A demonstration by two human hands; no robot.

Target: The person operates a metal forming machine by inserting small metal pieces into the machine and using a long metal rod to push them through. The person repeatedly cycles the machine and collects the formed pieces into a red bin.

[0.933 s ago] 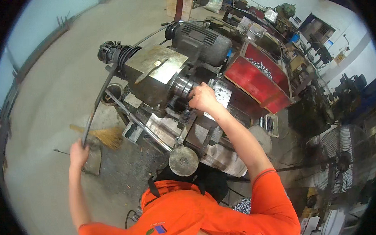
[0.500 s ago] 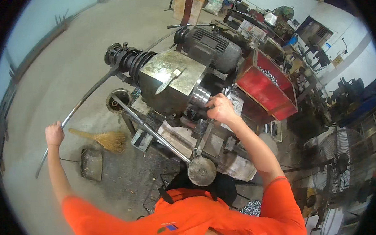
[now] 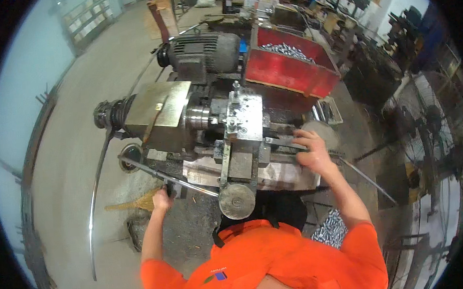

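Observation:
My left hand (image 3: 162, 199) is at the near-left edge of a small grey tray (image 3: 176, 189). Its fingers are blurred and partly hidden there, so whether it holds anything does not show. My right hand (image 3: 315, 154) is open, fingers apart, beside a flat metal bar (image 3: 283, 142) on the right of a small lathe. The lathe has a shiny round chuck (image 3: 198, 117) on its headstock (image 3: 155, 109). A tool block (image 3: 245, 116) stands right of the chuck. A long lever rod (image 3: 96, 197) hangs at the left, apart from my hands.
A steel lever (image 3: 166, 177) and round handwheel (image 3: 237, 201) jut toward my body. Behind the lathe are a motor (image 3: 204, 55) and a red bin (image 3: 293, 72) of small metal parts. A straw broom (image 3: 136, 202) lies left. More metal parts (image 3: 331, 230) are piled at lower right.
My left hand has let go of the long lever rod and moved right to the tray. My right hand has left the chuck and moved right, fingers spreading. The view has turned and shifted.

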